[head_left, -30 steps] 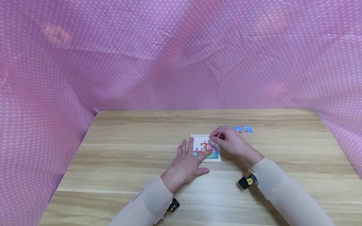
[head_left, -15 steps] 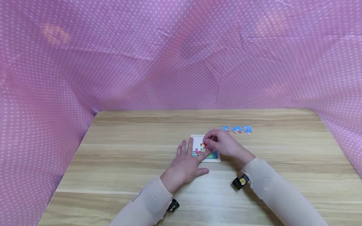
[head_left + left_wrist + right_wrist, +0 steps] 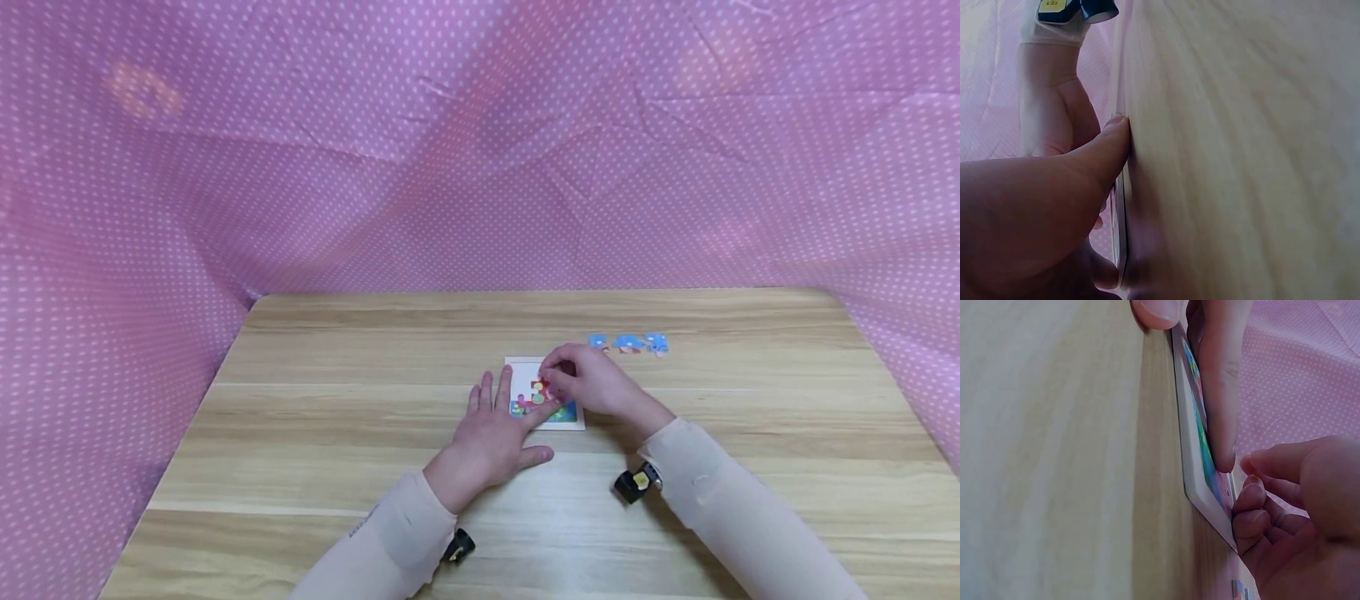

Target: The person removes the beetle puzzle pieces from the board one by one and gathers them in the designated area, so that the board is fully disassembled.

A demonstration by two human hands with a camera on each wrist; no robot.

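A small jigsaw puzzle board (image 3: 523, 373) with a white border lies on the table, its lower part filled with coloured pieces. My left hand (image 3: 491, 433) rests spread over its left side, the index finger reaching along the left edge of the picture and another finger lying across the pieces. In the right wrist view, a straight left finger (image 3: 1219, 394) presses the board's surface. My right hand (image 3: 596, 379) is bent over the board's upper right, thumb and fingertips brought together at the red and pink pieces (image 3: 538, 390). Whether a piece sits between those fingertips is hidden.
Three loose blue puzzle pieces (image 3: 628, 342) lie in a row beyond my right hand. A wood-grain table (image 3: 337, 417) extends around the board. A pink dotted cloth (image 3: 450, 167) hangs behind. Each wrist carries a black camera (image 3: 633, 483).
My right hand has moved left and slightly down over the board, uncovering another loose blue piece, then stayed nearly still. The left hand has hardly moved.
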